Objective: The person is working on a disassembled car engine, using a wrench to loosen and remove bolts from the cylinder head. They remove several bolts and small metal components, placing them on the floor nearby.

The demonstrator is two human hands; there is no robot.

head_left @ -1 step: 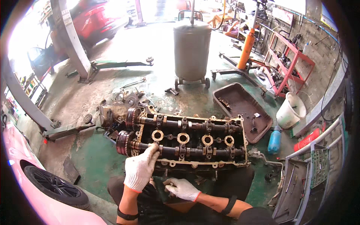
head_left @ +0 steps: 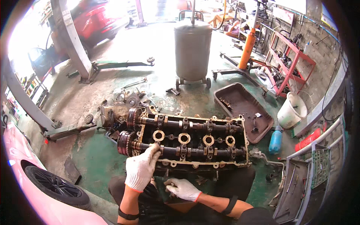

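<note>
A cylinder head (head_left: 176, 164) with two dark camshafts lies in front of me, its sprockets (head_left: 124, 143) at the left end. My left hand (head_left: 141, 170), in a white knit glove, reaches over its near edge. Its fingers are closed at a bearing cap on the near camshaft (head_left: 197, 153), covering most of that cap. Lower and nearer to me, my right hand (head_left: 184, 189), gloved too, is curled closed above my lap. Whatever its fingers hold is too hidden to name. Several pale round rings show between the camshafts.
Greasy engine parts (head_left: 112, 114) lie beyond the sprockets. A black tray (head_left: 245, 116), a white bucket (head_left: 291, 110) and a blue bottle (head_left: 275, 140) stand to the right, near a tool tray (head_left: 292, 187). A grey wheeled tank (head_left: 193, 52) is ahead; a pink car (head_left: 22, 150) flanks the left.
</note>
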